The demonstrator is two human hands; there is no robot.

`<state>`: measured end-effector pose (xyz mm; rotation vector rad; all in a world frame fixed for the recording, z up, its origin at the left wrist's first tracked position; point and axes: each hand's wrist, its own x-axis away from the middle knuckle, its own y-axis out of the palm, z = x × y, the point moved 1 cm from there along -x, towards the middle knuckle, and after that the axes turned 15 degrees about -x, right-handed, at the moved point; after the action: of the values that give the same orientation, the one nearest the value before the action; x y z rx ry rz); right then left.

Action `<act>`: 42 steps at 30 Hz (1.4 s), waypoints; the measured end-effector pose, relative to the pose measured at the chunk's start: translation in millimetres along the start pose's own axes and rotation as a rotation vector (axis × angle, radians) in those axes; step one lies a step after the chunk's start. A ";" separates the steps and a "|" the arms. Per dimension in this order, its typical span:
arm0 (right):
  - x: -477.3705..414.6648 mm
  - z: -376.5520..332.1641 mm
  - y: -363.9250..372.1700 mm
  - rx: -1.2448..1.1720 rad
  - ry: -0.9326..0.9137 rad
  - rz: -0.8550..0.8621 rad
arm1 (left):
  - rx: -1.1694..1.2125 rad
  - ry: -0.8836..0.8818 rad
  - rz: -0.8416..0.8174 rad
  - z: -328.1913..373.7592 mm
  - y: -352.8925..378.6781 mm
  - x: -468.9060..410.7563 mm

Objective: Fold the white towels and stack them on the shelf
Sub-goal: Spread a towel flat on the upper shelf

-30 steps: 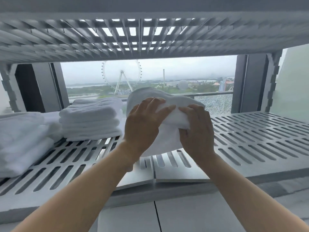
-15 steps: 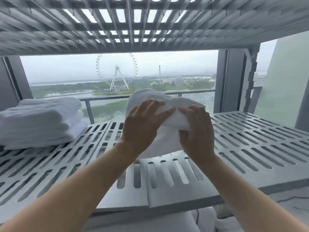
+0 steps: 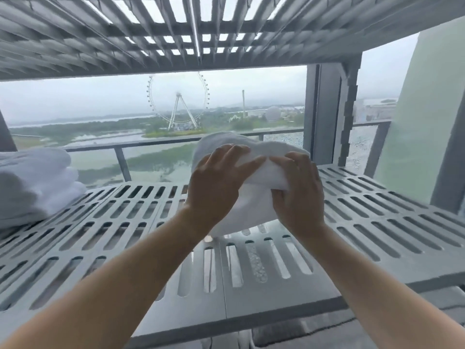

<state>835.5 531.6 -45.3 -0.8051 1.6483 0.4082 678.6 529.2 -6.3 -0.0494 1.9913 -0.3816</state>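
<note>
Since a second ago the view has swung right. Only one towel stack [image 3: 32, 187] now shows, cut by the left edge, while the hands and their bundle sit mid-frame as before. That stack is white, thick and soft, with several folded layers lying flat on the slotted grey shelf [image 3: 120, 222], well apart from the hands.

Further right, the left forearm reaches up from the lower left corner. The left hand [image 3: 216, 190] lies palm-down against the near side of the folded towel [image 3: 251, 205]. Its fingers [image 3: 236, 153] are spread and curved over the top fold, gripping it, and the thumb is hidden.

This towel is white terry, bunched into a rounded, puffy bundle with a crease across its middle where both hands meet. It stands on edge over the middle of the shelf, toward the front. Its lower edge is down at the slats, though whether it rests on them cannot be told.

On the right, the right hand [image 3: 299, 195] clasps the bundle's right side, with its fingers curled into the crease and pinching the cloth. The right forearm runs down to the lower right corner.

An upper shelf [image 3: 125, 39] of the same slotted grey spans the top. Behind are a railing [image 3: 120, 159], a Ferris wheel [image 3: 177, 102] and a dark post [image 3: 324, 114].
</note>
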 end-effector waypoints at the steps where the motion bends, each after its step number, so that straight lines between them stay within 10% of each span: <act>1: -0.9 5.9 -3.3 0.012 0.003 0.005 | 0.009 0.010 0.012 4.6 4.4 -3.0; 15: -64.1 116.0 -61.8 0.188 -0.269 -0.050 | -0.026 -0.095 0.063 87.5 61.6 -67.0; 24: -20.2 162.1 -37.5 -0.056 -0.183 -0.844 | -0.043 -0.036 -0.459 104.6 88.2 -13.1; 42: -8.1 188.5 3.8 -0.305 0.062 -0.940 | 0.102 -0.217 -1.042 62.4 90.1 3.1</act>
<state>968.1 660.3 -83.8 -1.7099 1.0973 -0.0434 744.7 598.7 -59.3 -1.0392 1.5844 -1.0771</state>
